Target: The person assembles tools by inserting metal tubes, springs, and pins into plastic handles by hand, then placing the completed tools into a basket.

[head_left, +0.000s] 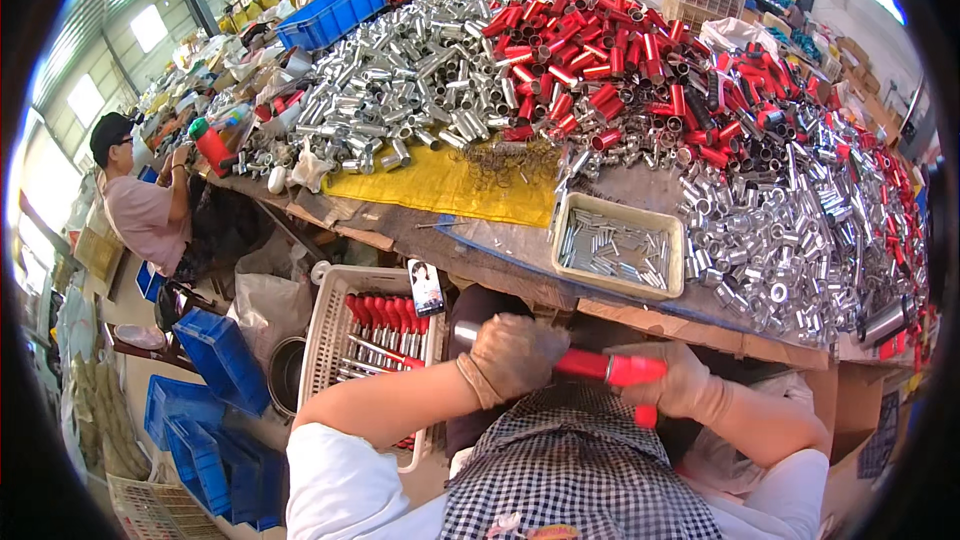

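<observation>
A red tube-shaped tool with a silver end (582, 364) lies crosswise in front of my chest, held between my two gloved hands. My left hand (516, 350) is closed around its silver-ended part, slightly blurred. My right hand (668, 380) grips the red end, where a short red piece (646, 415) sticks out below the fingers. Beneath my left forearm stands a pale slatted crate (327, 325) with red-handled tools (387, 313) and silver rods in it. A phone (426, 287) rests at the crate's far right corner. A checkered apron (580, 470) covers my lap.
Silver tubes (400, 80) and red tubes (600, 60) are heaped on the bench. A beige tray (672, 290) of small metal pins sits near its wooden edge (700, 330). Blue bins (218, 360) stand at left. Other people (145, 190) work left and across.
</observation>
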A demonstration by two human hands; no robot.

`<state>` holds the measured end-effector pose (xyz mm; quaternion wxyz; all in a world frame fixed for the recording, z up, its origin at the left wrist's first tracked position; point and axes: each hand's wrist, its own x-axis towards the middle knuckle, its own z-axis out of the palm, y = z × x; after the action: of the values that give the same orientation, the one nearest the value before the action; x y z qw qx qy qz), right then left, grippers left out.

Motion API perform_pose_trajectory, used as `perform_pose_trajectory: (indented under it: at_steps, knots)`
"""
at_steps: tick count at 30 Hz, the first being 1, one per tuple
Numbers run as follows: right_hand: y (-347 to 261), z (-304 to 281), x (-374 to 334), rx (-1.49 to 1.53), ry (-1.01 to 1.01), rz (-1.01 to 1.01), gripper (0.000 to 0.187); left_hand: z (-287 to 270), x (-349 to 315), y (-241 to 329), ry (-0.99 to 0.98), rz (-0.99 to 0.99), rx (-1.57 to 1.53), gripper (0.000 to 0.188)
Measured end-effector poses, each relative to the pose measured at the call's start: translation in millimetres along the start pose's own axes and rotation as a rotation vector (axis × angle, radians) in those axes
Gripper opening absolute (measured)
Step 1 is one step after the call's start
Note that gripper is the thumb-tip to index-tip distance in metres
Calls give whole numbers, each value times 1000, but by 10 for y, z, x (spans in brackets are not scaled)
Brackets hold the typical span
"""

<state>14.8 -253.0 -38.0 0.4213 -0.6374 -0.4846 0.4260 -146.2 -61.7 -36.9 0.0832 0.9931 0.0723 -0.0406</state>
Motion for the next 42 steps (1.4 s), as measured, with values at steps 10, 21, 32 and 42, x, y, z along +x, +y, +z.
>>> perform_pose_trajectory:
  at_steps: [10,21,32,42]
  knots:
    - [-219,-209,86,-1244,-130,-939,31,300,38,-251,-515,160,-794,40]
    - [164,-11,-29,351,30,392,30,247,175,78,9,-67,-7,32]
    - [384,-85,-229,115,-27,359,42,611,211,148,-49,-41,-85,32]
    - [536,257,-233,-694,80,-215,55,709,235,-13,-246,56,-115,22]
